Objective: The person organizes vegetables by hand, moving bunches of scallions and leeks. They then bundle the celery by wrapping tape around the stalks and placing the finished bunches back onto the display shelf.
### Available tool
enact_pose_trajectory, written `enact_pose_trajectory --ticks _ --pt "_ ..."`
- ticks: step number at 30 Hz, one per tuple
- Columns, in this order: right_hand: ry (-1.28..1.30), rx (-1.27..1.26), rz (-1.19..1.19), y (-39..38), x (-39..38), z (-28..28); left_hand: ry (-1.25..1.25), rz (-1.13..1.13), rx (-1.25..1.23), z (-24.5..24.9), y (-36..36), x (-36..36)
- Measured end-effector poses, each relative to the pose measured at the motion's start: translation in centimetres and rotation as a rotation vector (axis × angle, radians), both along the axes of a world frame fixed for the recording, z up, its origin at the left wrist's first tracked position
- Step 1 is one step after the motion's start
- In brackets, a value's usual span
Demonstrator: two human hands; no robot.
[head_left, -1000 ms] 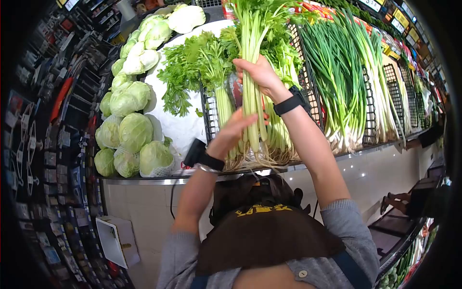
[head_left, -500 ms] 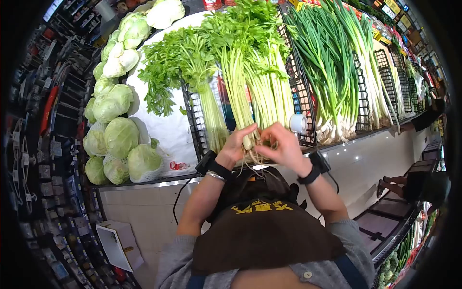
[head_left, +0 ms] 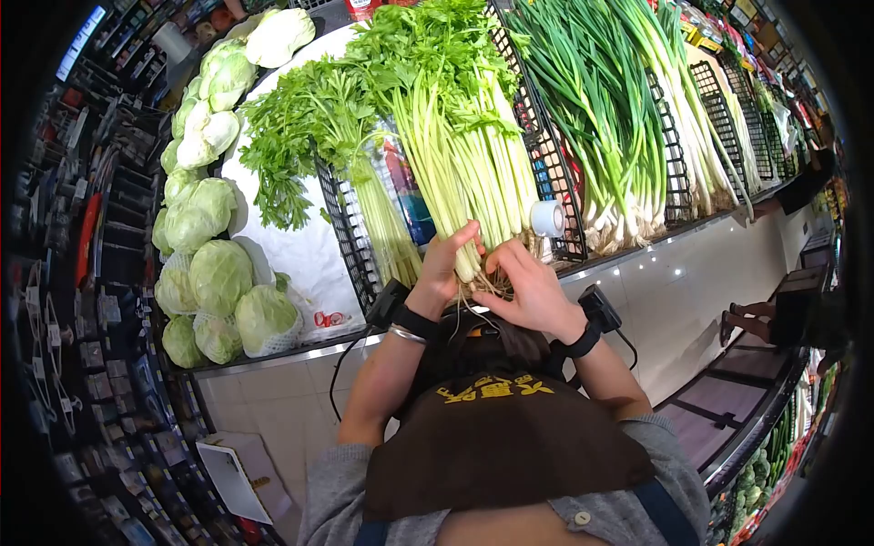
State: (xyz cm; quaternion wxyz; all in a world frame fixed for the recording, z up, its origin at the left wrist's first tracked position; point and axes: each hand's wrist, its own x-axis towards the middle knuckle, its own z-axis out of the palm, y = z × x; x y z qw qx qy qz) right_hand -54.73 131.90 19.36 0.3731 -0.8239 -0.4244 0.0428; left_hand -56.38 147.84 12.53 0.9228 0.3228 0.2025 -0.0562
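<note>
Light green celery lies with its leaves pointing away and its root ends toward me, at the front of a black crate. My left hand is closed around the lower stalks of one bunch, thumb along the side. At the same bunch's root end, my right hand is closed, with thumb and fingers pinching at the thin stringy roots. What exactly lies between the right fingertips is partly hidden. A white roll of tape rests beside the celery, just beyond my right hand.
Cabbages are piled on the left beside a white sheet. Green onions fill the crate to the right. A white box stands on the floor at lower left. Another person's arm shows at the far right.
The view has shifted slightly, so the display sits a little further left. My left hand stays on the celery; my right fingers have moved slightly at the root end.
</note>
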Motion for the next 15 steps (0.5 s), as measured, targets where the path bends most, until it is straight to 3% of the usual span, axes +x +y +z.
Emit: enact_pose_trajectory --ticks 3,7,11,13,15 --pt "-0.024 0.038 0.106 0.0 0.0 -1.6 0.041 0.034 0.075 1.1 -0.3 0.0" --pt "0.082 0.135 -0.021 1.1 -0.4 -2.8 -0.025 0.143 0.17 1.3 -1.7 -0.3" --pt "0.064 0.071 0.069 0.6 0.0 -1.6 0.069 0.2 0.215 1.0 -0.9 -0.8" --pt "0.249 0.248 -0.016 -0.9 1.6 -1.1 0.152 0.162 0.488 1.9 0.8 -1.4" --pt "-0.009 0.199 -0.229 -3.7 4.8 -2.6 0.059 0.299 0.759 2.7 2.1 -2.1"
